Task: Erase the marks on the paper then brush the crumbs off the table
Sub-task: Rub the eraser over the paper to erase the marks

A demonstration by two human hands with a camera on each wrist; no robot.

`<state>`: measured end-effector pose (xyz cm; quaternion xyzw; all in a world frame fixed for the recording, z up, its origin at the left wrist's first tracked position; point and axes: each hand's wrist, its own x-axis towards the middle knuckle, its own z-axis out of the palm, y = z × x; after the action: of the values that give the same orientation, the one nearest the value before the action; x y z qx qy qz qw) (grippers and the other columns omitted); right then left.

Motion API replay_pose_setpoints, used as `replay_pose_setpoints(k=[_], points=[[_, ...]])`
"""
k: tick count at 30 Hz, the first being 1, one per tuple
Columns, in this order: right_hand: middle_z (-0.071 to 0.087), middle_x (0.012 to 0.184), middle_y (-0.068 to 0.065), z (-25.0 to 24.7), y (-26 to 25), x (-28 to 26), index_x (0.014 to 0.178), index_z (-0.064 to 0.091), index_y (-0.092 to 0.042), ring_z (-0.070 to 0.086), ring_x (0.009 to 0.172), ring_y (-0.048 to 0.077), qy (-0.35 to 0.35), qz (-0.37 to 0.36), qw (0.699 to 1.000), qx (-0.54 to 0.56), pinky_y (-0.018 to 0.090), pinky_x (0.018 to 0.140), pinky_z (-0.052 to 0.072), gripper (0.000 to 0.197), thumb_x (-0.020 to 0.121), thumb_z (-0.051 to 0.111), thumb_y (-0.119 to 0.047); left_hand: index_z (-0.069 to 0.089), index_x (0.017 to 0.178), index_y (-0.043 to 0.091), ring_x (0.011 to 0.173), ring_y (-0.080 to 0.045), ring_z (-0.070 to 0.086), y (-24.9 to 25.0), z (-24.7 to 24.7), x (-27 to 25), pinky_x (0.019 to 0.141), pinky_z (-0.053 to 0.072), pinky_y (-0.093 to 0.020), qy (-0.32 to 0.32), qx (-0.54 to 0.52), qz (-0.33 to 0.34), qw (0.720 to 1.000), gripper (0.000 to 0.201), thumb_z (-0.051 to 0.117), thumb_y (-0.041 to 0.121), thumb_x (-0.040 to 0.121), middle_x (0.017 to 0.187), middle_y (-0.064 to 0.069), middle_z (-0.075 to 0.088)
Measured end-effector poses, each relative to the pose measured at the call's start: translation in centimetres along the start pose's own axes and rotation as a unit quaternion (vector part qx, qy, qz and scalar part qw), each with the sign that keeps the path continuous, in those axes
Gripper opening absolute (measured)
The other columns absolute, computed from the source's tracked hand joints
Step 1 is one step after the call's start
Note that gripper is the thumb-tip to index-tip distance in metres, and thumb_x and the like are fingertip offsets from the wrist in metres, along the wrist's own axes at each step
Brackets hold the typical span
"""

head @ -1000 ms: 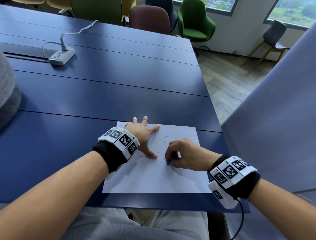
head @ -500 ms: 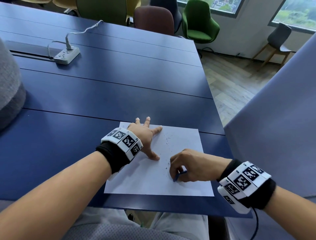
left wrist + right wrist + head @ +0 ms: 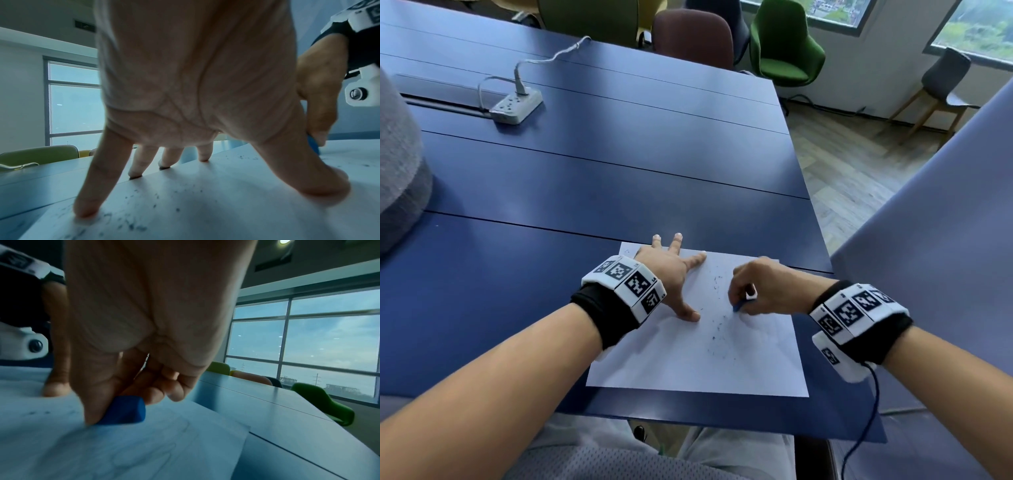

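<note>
A white sheet of paper (image 3: 674, 359) lies at the near edge of the blue table (image 3: 619, 171). Dark eraser crumbs (image 3: 717, 329) are scattered down its middle, and faint pencil lines (image 3: 144, 456) show on its right part. My left hand (image 3: 671, 270) presses the paper's upper left with fingers spread straight; the fingertips (image 3: 86, 209) stand on the sheet. My right hand (image 3: 760, 291) pinches a blue eraser (image 3: 125, 410) between thumb and fingers, its lower face on the paper. In the head view only the eraser's tip (image 3: 737, 306) shows.
A white power strip (image 3: 517, 104) with its cable sits at the far left of the table. A grey cushioned shape (image 3: 397, 171) stands at the left edge. Chairs (image 3: 784, 44) line the far side. A pale panel (image 3: 935, 240) rises on the right.
My right hand with the eraser has moved from near the paper's lower middle up toward its far right part. More crumbs lie on the sheet. The left hand has stayed put.
</note>
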<state>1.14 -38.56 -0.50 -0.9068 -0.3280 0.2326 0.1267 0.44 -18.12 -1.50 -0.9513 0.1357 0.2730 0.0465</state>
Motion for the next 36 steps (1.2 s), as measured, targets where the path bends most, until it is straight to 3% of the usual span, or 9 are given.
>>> replay_pose_setpoints(k=[2, 5, 7, 12, 17, 23, 28, 33, 36], points=[[0.067, 0.079, -0.008, -0.3, 0.0, 0.2, 0.079, 0.072, -0.021, 0.054, 0.069, 0.006, -0.018, 0.010, 1.000, -0.008, 0.025, 0.066, 0.049, 0.011, 0.072, 0.073, -0.014, -0.008, 0.154, 0.044, 0.148, -0.045, -0.003, 0.0, 0.1, 0.0, 0.114, 0.023, -0.053, 0.001, -0.002, 0.000, 1.000, 0.124, 0.069, 0.079, 0.063, 0.163, -0.009, -0.016], [0.064, 0.076, -0.010, -0.6, 1.0, 1.4, 0.076, 0.069, -0.020, 0.057, 0.070, 0.007, 0.073, 0.049, 0.996, 0.015, 0.029, 0.068, 0.051, 0.010, 0.073, 0.070, -0.011, -0.007, 0.153, 0.044, 0.148, -0.044, -0.003, -0.1, 0.2, 0.1, 0.114, 0.023, -0.053, 0.006, -0.005, 0.001, 1.000, 0.124, 0.069, 0.079, 0.063, 0.163, -0.009, -0.015], [0.063, 0.074, -0.012, -0.5, 1.3, 1.3, 0.077, 0.069, -0.018, 0.058, 0.069, 0.006, 0.094, 0.053, 0.994, 0.032, 0.024, 0.068, 0.048, 0.010, 0.073, 0.070, -0.008, -0.007, 0.153, 0.044, 0.148, -0.045, -0.003, -0.1, 0.2, 0.1, 0.114, 0.023, -0.053, 0.006, -0.005, 0.002, 1.000, 0.124, 0.069, 0.079, 0.063, 0.163, -0.009, -0.015], [0.070, 0.074, -0.009, -0.4, 0.5, 0.2, 0.078, 0.072, -0.018, 0.055, 0.061, 0.003, -0.033, 0.041, 0.998, 0.033, 0.016, 0.059, 0.046, 0.009, 0.072, 0.074, -0.011, -0.008, 0.153, 0.043, 0.148, -0.046, -0.003, -0.2, 0.1, 0.1, 0.114, 0.023, -0.053, 0.004, 0.000, 0.003, 1.000, 0.124, 0.069, 0.079, 0.063, 0.163, -0.010, -0.016], [0.068, 0.076, -0.005, -0.9, 1.7, 2.2, 0.078, 0.070, -0.014, 0.060, 0.067, 0.006, 0.100, 0.071, 0.992, 0.035, 0.019, 0.065, 0.046, 0.008, 0.074, 0.069, -0.007, -0.009, 0.153, 0.045, 0.148, -0.044, -0.004, -0.1, 0.2, 0.2, 0.114, 0.025, -0.052, 0.001, -0.003, 0.002, 1.000, 0.124, 0.068, 0.080, 0.062, 0.163, -0.008, -0.018], [0.070, 0.076, -0.008, -1.0, 0.6, 1.2, 0.081, 0.072, -0.016, 0.062, 0.068, 0.006, -0.022, 0.052, 0.998, 0.024, 0.016, 0.063, 0.050, 0.009, 0.073, 0.072, -0.009, -0.010, 0.153, 0.044, 0.148, -0.044, -0.004, -0.1, 0.0, 0.1, 0.114, 0.024, -0.052, -0.001, 0.000, -0.001, 1.000, 0.124, 0.068, 0.080, 0.063, 0.163, -0.009, -0.017], [0.068, 0.080, -0.004, -1.5, 1.9, 2.4, 0.079, 0.070, -0.015, 0.062, 0.071, 0.011, 0.098, 0.089, 0.991, 0.019, 0.025, 0.068, 0.052, 0.008, 0.074, 0.070, -0.008, -0.010, 0.153, 0.043, 0.149, -0.043, -0.005, 0.0, 0.1, 0.2, 0.115, 0.024, -0.052, -0.003, -0.006, -0.001, 1.000, 0.124, 0.067, 0.080, 0.063, 0.163, -0.007, -0.017], [0.070, 0.077, -0.005, -1.3, 0.7, 0.9, 0.079, 0.071, -0.016, 0.061, 0.065, 0.005, -0.025, 0.063, 0.997, 0.020, 0.013, 0.060, 0.047, 0.008, 0.074, 0.073, -0.009, -0.010, 0.153, 0.044, 0.148, -0.044, -0.004, -0.2, 0.0, 0.2, 0.115, 0.022, -0.053, -0.003, -0.002, 0.004, 1.000, 0.123, 0.068, 0.079, 0.064, 0.163, -0.009, -0.017], [0.068, 0.075, -0.007, -1.2, 1.2, 1.5, 0.078, 0.070, -0.019, 0.061, 0.067, 0.006, 0.038, 0.069, 0.997, 0.019, 0.016, 0.063, 0.047, 0.009, 0.074, 0.072, -0.010, -0.010, 0.153, 0.044, 0.148, -0.044, -0.004, -0.2, 0.2, 0.3, 0.114, 0.025, -0.054, 0.000, -0.001, 0.006, 1.000, 0.124, 0.068, 0.080, 0.063, 0.163, -0.009, -0.017]])
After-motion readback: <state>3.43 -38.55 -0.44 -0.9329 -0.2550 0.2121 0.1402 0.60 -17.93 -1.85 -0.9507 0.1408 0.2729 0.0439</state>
